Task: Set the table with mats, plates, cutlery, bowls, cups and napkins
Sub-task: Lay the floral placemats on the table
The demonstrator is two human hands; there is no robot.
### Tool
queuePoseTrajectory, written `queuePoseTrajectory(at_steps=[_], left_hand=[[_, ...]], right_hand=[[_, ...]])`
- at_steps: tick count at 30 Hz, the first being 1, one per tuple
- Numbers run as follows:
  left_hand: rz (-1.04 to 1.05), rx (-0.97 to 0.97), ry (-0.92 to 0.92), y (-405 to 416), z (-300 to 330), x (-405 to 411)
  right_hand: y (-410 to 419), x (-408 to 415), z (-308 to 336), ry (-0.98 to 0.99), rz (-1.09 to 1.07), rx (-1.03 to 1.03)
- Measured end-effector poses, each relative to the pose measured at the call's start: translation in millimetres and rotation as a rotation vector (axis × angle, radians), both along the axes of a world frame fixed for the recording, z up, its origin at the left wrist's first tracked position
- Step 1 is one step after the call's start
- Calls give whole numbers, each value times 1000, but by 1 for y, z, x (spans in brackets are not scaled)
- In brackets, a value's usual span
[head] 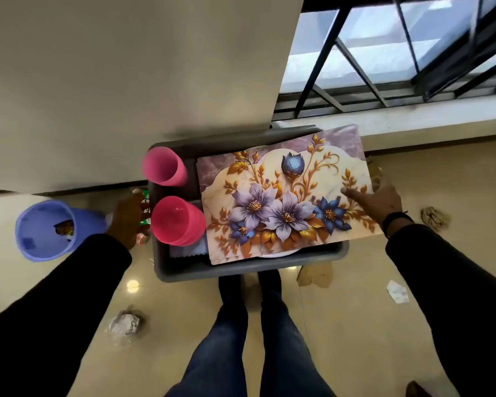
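Note:
A grey tub (249, 272) is in front of my legs. In it, a floral place mat (284, 196) lies on top and sticks out past the tub's right wall. The rim of a white plate (281, 254) shows under the mat's near edge. Two pink cups (162, 166) (178, 219) lie at the tub's left end, the nearer one a nested stack, above a white napkin (189, 250). My left hand (128, 219) holds the tub's left rim, fingertips hidden. My right hand (381, 200) grips the mat's right edge, thumb on top.
A blue waste bin (45, 229) stands on the floor to the left. Crumpled paper (125, 323), a paper scrap (397, 292) and cardboard (315, 275) litter the tiles. A pale wall is ahead on the left, and a barred window (384, 53) is at the upper right.

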State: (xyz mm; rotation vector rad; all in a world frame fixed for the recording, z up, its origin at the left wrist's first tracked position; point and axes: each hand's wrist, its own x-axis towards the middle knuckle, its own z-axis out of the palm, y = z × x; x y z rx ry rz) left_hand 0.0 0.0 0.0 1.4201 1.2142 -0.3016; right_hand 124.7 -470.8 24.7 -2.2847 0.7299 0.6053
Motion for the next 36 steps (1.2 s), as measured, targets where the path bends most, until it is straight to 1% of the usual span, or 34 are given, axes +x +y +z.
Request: queuePoseTrajectory(at_steps=[2, 6, 9, 12, 14, 17, 19, 23, 27, 32, 36], left_hand=[[27, 46, 5, -3, -6, 6], [-4, 34, 42, -4, -12, 8], [-47, 48, 63, -5, -13, 8], [-67, 41, 62, -4, -17, 7], [-88, 55, 71, 1, -26, 7], [-128, 125, 87, 7, -38, 5], [-168, 176, 95, 8, -44, 5], [-171, 202, 90, 6, -46, 8], [-170, 211, 69, 7, -49, 7], [-33, 193, 53, 4, -57, 3], [11, 205, 21, -3, -54, 3]], right_hand=[[-7, 14, -8, 23, 16, -25], [-27, 32, -34, 116, 19, -23], [-20, 35, -29, 169, 52, 71], [-26, 41, -25, 235, -8, 177], [-30, 48, -25, 331, -34, 284], [-30, 55, -28, 459, 21, 380], [-29, 58, -34, 494, 14, 401], [-26, 60, -42, 495, 23, 426], [-17, 52, -48, 423, 6, 378], [-6, 40, -48, 317, -29, 354], [-4, 34, -48, 263, -39, 317]])
